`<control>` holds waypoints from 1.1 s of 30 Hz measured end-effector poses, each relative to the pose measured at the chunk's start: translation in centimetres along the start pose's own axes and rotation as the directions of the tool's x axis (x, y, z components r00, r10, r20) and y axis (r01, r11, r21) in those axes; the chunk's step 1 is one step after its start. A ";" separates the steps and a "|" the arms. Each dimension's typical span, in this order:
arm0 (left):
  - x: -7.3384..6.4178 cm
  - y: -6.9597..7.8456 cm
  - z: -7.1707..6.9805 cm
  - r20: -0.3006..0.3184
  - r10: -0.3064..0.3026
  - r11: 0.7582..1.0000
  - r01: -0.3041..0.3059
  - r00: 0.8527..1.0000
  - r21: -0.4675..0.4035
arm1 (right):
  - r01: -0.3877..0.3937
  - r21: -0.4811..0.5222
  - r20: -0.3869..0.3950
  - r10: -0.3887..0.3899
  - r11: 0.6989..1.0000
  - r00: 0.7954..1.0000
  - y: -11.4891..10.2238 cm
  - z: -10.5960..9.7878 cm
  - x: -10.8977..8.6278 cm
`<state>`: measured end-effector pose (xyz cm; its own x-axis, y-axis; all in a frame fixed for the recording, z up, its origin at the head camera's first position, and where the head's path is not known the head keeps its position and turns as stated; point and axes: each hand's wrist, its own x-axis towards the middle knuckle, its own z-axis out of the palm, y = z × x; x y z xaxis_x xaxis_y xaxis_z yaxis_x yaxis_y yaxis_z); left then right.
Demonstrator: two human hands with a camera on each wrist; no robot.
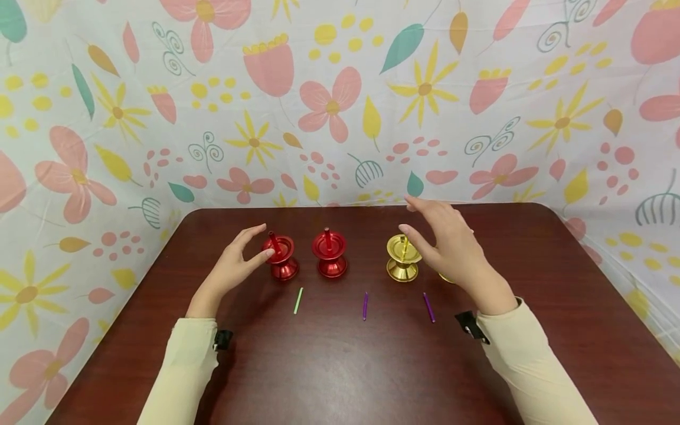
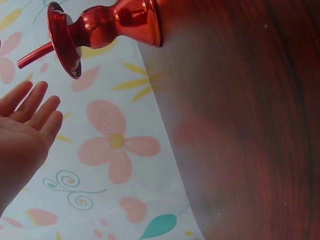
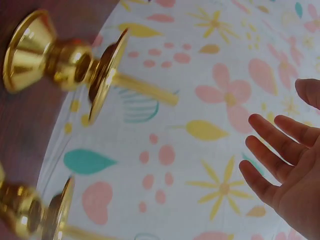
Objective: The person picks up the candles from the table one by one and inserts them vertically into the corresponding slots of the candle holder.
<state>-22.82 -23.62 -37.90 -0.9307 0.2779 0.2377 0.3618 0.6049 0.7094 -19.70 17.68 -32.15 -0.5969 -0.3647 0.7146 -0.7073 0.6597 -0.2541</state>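
Observation:
My left hand (image 1: 234, 264) hovers beside the left red candle holder (image 1: 284, 268), fingers spread and holding nothing. In the left wrist view its fingertips (image 2: 37, 97) are apart from the holder's central post (image 2: 36, 55). A second red candle holder (image 1: 332, 265) stands to its right. Over on the right side, my right hand (image 1: 451, 245) is raised with extended fingers near the gold candle holder (image 1: 402, 270). Another gold candle holder (image 3: 22, 210) is mostly hidden behind that hand in the head view. The right wrist view shows nothing in the fingers.
A thin green stick (image 1: 298, 301) and two thin purple sticks, one in the middle (image 1: 365, 306) and one at the right (image 1: 429, 307), lie in front of the holders. All rest on a dark brown table (image 1: 340, 366), backed by a flower-patterned cloth (image 1: 340, 165).

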 end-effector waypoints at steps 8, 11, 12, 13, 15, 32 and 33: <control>0.4 -0.6 0.1 0.056 -0.033 0.999 0.032 0.998 0.021 | 0.027 0.063 0.027 -0.028 0.998 0.999 -2.0 2.0 1.2; 0.5 -0.9 0.2 0.067 -0.042 0.999 0.040 0.997 0.029 | 0.033 0.081 0.041 -0.037 0.996 0.998 -3.0 2.8 2.0; 0.5 -1.1 0.2 0.069 -0.046 0.999 0.044 0.997 0.028 | 0.039 0.085 0.045 -0.042 0.996 0.998 -3.3 3.1 2.2; 0.5 -1.2 0.3 0.073 -0.052 0.998 0.050 0.996 0.024 | 0.044 0.091 0.049 -0.048 0.995 0.998 -3.7 3.3 2.5; 0.6 -1.4 0.4 0.085 -0.061 0.998 0.060 0.995 0.018 | 0.055 0.093 0.058 -0.061 0.994 0.996 -4.3 3.9 2.8; 0.9 -1.7 0.5 0.142 -0.087 0.995 0.079 0.986 0.061 | 0.053 0.121 0.205 -0.077 0.991 0.976 -7.4 8.6 3.3; 1.0 -1.8 0.5 0.144 -0.091 0.994 0.082 0.985 0.065 | 0.053 0.121 0.208 -0.078 0.991 0.975 -7.5 8.9 3.3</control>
<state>-24.34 -24.06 -39.22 -0.9423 0.3265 0.0740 0.2868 0.6729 0.6819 -19.72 5.69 -33.67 -0.6057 -0.5436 0.5811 -0.7787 0.5550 -0.2925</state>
